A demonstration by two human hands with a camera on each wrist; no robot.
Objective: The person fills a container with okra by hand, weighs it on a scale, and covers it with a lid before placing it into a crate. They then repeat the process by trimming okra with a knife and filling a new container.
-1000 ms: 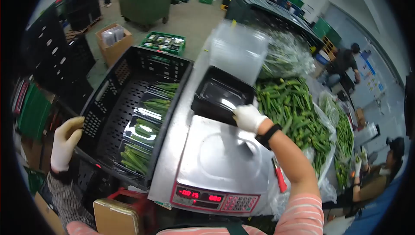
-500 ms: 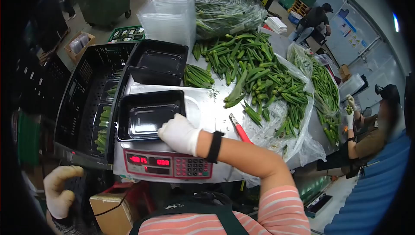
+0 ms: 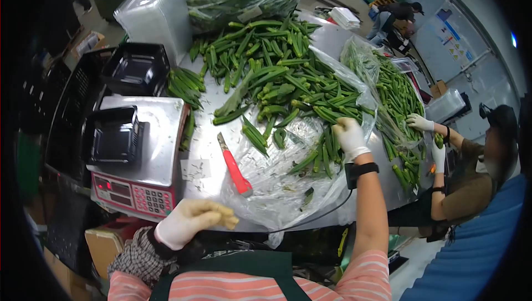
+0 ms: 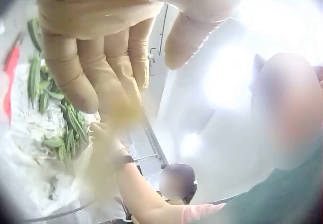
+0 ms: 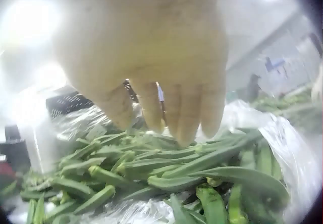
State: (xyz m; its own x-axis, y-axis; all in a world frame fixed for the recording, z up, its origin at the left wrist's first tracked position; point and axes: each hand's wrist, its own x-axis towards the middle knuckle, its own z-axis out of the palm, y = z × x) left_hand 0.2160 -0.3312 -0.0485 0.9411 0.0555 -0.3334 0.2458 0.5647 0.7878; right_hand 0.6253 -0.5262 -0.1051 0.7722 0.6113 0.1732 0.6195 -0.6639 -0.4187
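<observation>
A big heap of okra (image 3: 288, 79) lies on the metal table, partly on clear plastic. My gloved right hand (image 3: 352, 137) is over the heap's near right edge. In the right wrist view its fingers (image 5: 189, 115) point down, spread a little, with the tips right at the okra pods (image 5: 171, 168). My gloved left hand (image 3: 197, 222) hovers at the table's front edge, fingers loosely bent and nothing in them. A black tray (image 3: 112, 137) sits on the weighing scale (image 3: 158, 140), left of the okra.
Behind the scale are stacked black trays (image 3: 137, 68) and clear plastic lids (image 3: 155, 18). A red-handled knife (image 3: 235, 168) lies between scale and heap. A black crate (image 3: 69, 118) stands at far left. Another person (image 3: 465, 184) handles okra on the right.
My right hand has set the black tray on the scale, let go and moved right to the okra. My left hand has come from the crate's side to the table front. The view has swung right.
</observation>
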